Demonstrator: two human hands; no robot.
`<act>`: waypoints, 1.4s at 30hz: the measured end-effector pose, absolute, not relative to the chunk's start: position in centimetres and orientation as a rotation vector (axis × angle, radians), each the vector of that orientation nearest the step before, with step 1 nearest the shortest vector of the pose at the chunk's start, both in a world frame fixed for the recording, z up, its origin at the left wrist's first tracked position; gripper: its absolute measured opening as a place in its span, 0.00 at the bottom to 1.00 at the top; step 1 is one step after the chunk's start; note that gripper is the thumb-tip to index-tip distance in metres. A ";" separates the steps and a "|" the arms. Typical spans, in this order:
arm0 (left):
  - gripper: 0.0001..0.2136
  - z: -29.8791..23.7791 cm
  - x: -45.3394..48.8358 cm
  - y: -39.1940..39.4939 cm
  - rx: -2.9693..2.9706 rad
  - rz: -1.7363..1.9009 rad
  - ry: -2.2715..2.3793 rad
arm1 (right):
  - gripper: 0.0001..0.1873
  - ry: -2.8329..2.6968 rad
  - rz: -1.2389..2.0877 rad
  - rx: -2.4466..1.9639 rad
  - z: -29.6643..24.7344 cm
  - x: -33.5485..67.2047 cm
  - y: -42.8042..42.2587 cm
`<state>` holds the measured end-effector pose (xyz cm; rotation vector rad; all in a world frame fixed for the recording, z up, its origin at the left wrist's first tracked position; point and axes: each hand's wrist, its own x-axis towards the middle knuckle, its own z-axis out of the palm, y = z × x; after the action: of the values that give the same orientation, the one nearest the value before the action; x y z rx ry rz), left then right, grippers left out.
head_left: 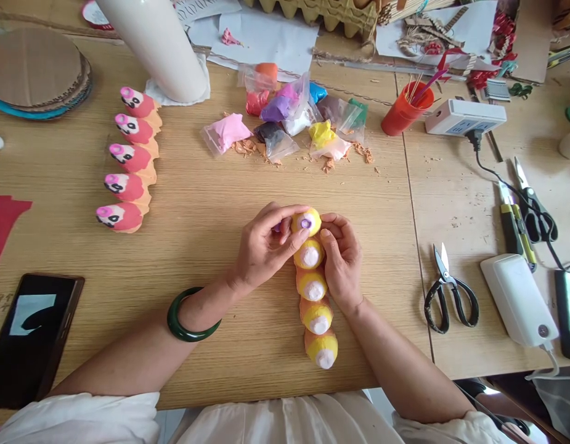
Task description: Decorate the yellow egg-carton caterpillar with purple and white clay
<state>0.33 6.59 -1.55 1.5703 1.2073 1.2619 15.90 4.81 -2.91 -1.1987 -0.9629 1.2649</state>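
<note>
A row of yellow-painted egg-carton cups (315, 295) with white clay tips lies in front of me on the wooden table (211, 203). My left hand (266, 246) pinches a small purple clay ring (305, 223) onto the farthest cup, fingers closed on it. My right hand (342, 256) grips that end of the row from the right side, fingers curled against the cups. A green bangle (190, 317) sits on my left wrist.
A pink row of finished cups with faces (127, 161) lies to the left. Bags of coloured clay (289, 117) sit beyond my hands. Scissors (447, 288), a white glue gun (518, 300), a power strip (464, 116) and a red cup (405, 111) are at right; a phone (32, 336) at near left.
</note>
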 end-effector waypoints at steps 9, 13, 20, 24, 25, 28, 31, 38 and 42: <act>0.13 -1.5 0.2 6.6 1.635 1.268 1.211 | 0.08 -0.967 1.283 -1.154 -3.1 15.9 4.5; 0.11 -1.2 0.6 6.1 1.637 1.313 1.287 | 0.09 -0.999 1.259 -1.139 -2.9 15.5 4.0; 0.05 -0.8 1.0 5.9 1.597 1.334 1.410 | 0.12 -1.108 1.195 -1.139 -2.8 15.2 3.4; 0.07 -1.3 0.9 6.0 1.624 1.310 1.381 | 0.14 -1.181 1.177 -1.167 -3.3 15.5 3.7; 0.08 -1.4 0.8 6.0 1.645 1.298 1.377 | 0.14 -1.210 1.160 -1.189 -3.4 15.6 3.8; 0.09 -1.9 0.6 6.3 1.743 1.267 1.399 | 0.14 -1.336 1.064 -1.256 -3.7 16.1 4.3; 0.07 -2.3 0.1 6.9 1.843 1.260 1.438 | 0.16 -1.453 0.917 -1.281 -3.9 16.6 4.7; 0.07 -2.5 -0.5 7.8 1.981 1.240 1.461 | 0.20 -1.642 0.712 -1.234 -3.8 16.8 4.9; 0.10 -2.1 -0.4 7.5 1.895 1.180 1.453 | 0.18 -1.605 0.782 -1.226 -3.9 16.8 5.0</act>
<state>-0.40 7.52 -2.14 1.8950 1.4530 1.1796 16.78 5.03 -3.90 -1.2260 -1.6047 0.7816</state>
